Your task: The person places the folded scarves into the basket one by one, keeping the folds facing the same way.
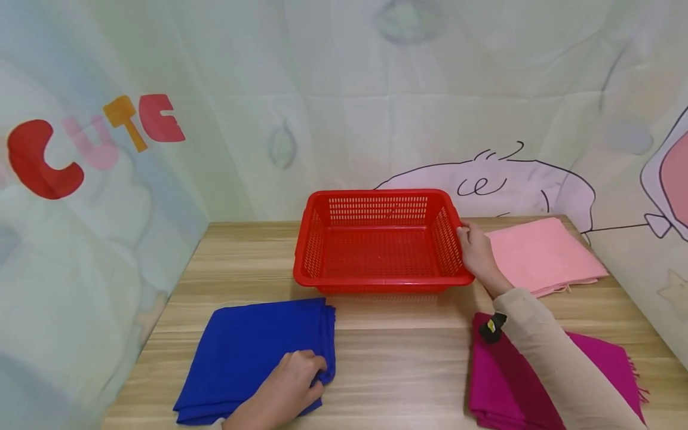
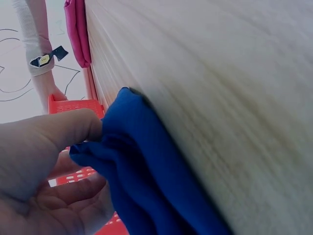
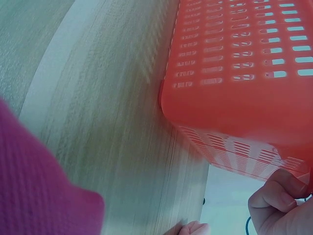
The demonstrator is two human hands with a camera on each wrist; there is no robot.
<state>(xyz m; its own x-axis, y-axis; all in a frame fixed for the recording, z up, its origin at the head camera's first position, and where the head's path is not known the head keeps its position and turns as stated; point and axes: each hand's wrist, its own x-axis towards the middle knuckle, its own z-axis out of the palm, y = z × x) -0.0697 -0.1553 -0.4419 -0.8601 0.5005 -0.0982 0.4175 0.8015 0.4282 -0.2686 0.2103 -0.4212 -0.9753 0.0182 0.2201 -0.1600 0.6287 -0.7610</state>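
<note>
A folded blue cloth [image 1: 258, 337] lies on the table at the front left. My left hand [image 1: 287, 385] is at its right edge; in the left wrist view the thumb [image 2: 73, 125] and fingers pinch a fold of the blue cloth [image 2: 146, 166]. Farther back in the middle stands a red plastic basket [image 1: 384, 282] with slotted walls and nothing inside. At the basket's right end my right hand [image 1: 480, 257] grips the rim. The right wrist view has its curled fingers [image 3: 279, 193] at a corner of the red basket [image 3: 234, 107].
A folded magenta cloth [image 1: 516, 382] with a fringe lies front right, partly under the right forearm in the head view. Behind it, near the wall, is a folded pink cloth [image 1: 548, 251]. Printed fabric walls [image 1: 242, 149] border the wooden table [image 1: 398, 358] behind and at both sides.
</note>
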